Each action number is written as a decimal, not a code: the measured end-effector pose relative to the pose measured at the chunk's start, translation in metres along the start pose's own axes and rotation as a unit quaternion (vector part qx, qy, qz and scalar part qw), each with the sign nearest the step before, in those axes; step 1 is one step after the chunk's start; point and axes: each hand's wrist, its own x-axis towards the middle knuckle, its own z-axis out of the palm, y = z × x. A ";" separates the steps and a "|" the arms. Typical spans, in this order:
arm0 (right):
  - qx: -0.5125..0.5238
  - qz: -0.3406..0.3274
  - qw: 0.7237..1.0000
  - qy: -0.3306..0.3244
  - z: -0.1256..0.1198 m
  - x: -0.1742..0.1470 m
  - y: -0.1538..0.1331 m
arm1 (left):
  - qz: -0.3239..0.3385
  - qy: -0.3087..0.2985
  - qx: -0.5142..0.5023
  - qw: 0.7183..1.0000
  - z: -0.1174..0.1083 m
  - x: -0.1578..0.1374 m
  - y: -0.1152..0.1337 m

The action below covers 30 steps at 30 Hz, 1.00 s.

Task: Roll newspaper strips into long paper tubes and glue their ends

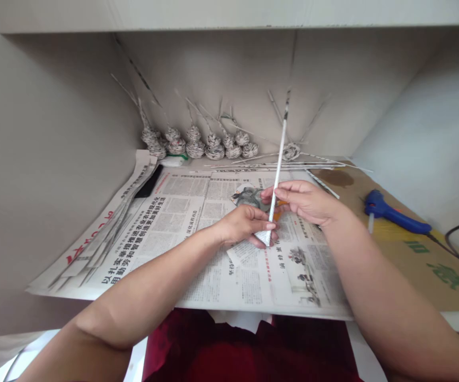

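A thin rolled newspaper tube (280,154) rises at a slight tilt in front of me, its top reaching toward the back wall. My left hand (242,223) pinches its lower end, where a flat corner of printed paper fans out. Higher up, the thumb and fingers of my right hand (305,200) close around the same tube. Both hands are above the newspaper sheets (201,254) spread over the work surface. Part of a printed grey picture and something orange show behind the fingers, partly hidden.
Several woven paper gourd shapes (195,144) line the back wall. Long paper sticks (249,167) lie before them. A dark flat object (149,181) is at left. On the right, a blue glue gun (396,212) with a cord rests on cardboard (424,286). A shelf (229,13) overhangs.
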 end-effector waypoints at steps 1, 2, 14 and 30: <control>0.003 -0.003 1.000 0.009 -0.001 0.000 0.000 | -0.002 -0.004 0.001 1.000 0.000 0.000 0.000; 0.009 -0.008 1.000 0.028 -0.002 0.001 0.001 | -0.005 -0.007 0.002 1.000 0.000 0.000 0.000; 0.014 -0.030 0.994 0.102 0.004 0.004 0.002 | -0.013 -0.011 0.019 1.000 0.002 -0.001 0.002; 0.033 -0.030 0.997 0.059 0.001 0.003 0.001 | -0.027 -0.007 0.014 1.000 0.001 0.000 0.001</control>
